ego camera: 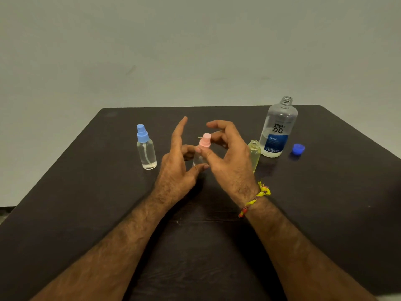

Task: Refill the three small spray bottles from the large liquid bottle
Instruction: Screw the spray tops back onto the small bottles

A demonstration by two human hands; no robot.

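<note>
Both hands meet at the pink-capped bottle (200,152): left hand (176,164) steadies its body, right hand (227,157) pinches the cap; big bottle (278,129) stands uncapped

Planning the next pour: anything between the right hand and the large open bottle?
Yes. The uncapped yellow bottle stands just right of the right hand, between it and the large bottle. The blue cap lies off to the right, out of the path.
</note>
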